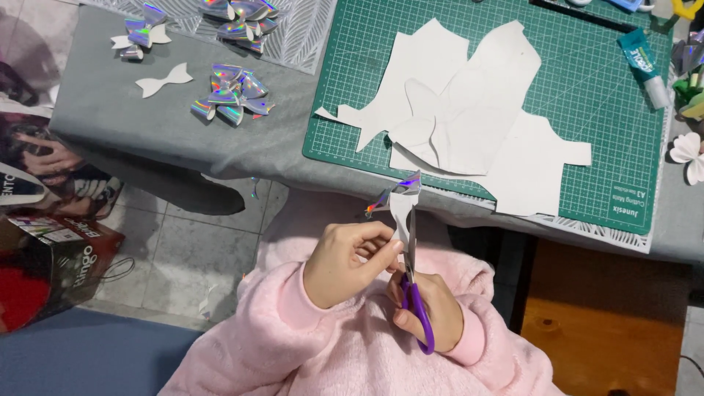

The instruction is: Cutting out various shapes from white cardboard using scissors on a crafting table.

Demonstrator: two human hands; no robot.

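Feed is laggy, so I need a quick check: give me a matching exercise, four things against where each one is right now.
1. scissors
2. holographic strip
3. glue tube
4. white bow cutout

a. top right corner of the cutting mat
b. pinched in the left hand
c. on the grey cloth, upper left
d. in the right hand

Pairs: 1-d, 2-b, 3-a, 4-c

Green cutting mat (587, 95) as landmark: white paper offcuts (469, 110) cover its centre and near edge; its right part lies bare. Left of it, grey tabletop (110, 110) is open between clusters of holographic bows (231, 95). A glue tube (645, 66) blocks its far right corner.
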